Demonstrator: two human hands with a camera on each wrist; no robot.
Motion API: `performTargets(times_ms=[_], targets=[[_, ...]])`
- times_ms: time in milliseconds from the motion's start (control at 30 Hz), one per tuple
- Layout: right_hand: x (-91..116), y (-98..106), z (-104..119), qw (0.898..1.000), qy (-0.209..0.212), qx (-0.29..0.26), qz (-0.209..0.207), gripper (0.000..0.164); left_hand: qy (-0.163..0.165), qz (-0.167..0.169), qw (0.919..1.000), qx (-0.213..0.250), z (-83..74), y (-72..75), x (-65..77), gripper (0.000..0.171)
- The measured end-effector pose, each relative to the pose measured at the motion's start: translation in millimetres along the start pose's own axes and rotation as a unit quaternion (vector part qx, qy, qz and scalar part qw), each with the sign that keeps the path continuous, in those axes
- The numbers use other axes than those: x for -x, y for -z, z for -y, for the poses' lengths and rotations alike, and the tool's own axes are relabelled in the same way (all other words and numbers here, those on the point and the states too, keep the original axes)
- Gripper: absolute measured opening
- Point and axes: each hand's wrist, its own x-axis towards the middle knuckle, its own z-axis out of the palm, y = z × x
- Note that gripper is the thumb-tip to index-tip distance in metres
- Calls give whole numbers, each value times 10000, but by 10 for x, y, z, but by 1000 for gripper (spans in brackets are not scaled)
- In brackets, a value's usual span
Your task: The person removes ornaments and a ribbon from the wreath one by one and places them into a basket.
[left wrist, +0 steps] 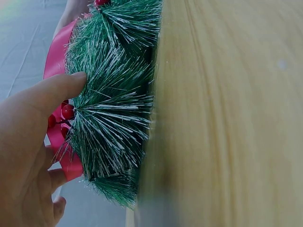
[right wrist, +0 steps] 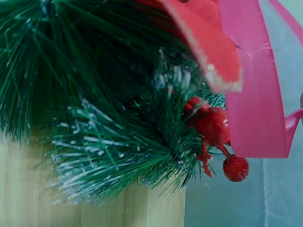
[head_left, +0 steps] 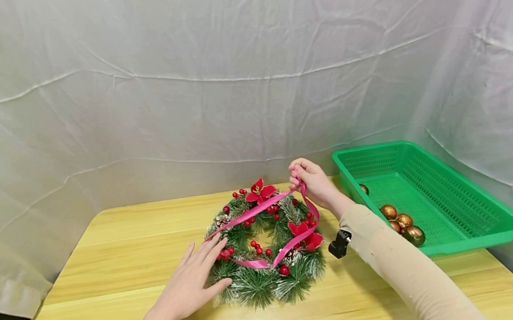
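Observation:
A green Christmas wreath [head_left: 254,288] with frosted tips, red berries and red poinsettias [head_left: 260,192] lies flat on the wooden table. Across its top runs a loose loop of pink ribbon [head_left: 253,211]. At the wreath's far right, my right hand [head_left: 311,180] pinches the ribbon and lifts it above the greenery. My left hand [head_left: 191,283] rests at the wreath's left side, fingers extended. The left wrist view shows its thumb against the needles [left wrist: 113,99] and its fingertips by the ribbon [left wrist: 56,59]. In the right wrist view, the ribbon [right wrist: 255,94] hangs beside berries; the right hand is mostly out of sight there.
On the right stands a green plastic basket [head_left: 475,243] with several bronze ball ornaments [head_left: 404,219] at its near left. A black wrist camera [head_left: 340,244] is strapped to the right sleeve. Pale curtain [head_left: 250,80] hangs behind the table [head_left: 123,251].

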Motion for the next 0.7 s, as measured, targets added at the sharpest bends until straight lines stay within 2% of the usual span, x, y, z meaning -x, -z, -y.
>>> performTargets(times_ms=[167,400,500,700], targets=[[30,-21,-43,9992,-147,228,295,18,-60,-59,10000,-34,6,-9,-1,83],[73,-72,-66,9924,-303,1056,549,18,-231,-254,9993,-122,13,-7,-13,85],[94,-63,-80,9841,-389,1562,749,22,-268,-291,9991,-155,12,-4,-15,84],[126,2,-124,9581,-568,2644,944,30,-248,-290,9991,-174,23,-4,-10,84]])
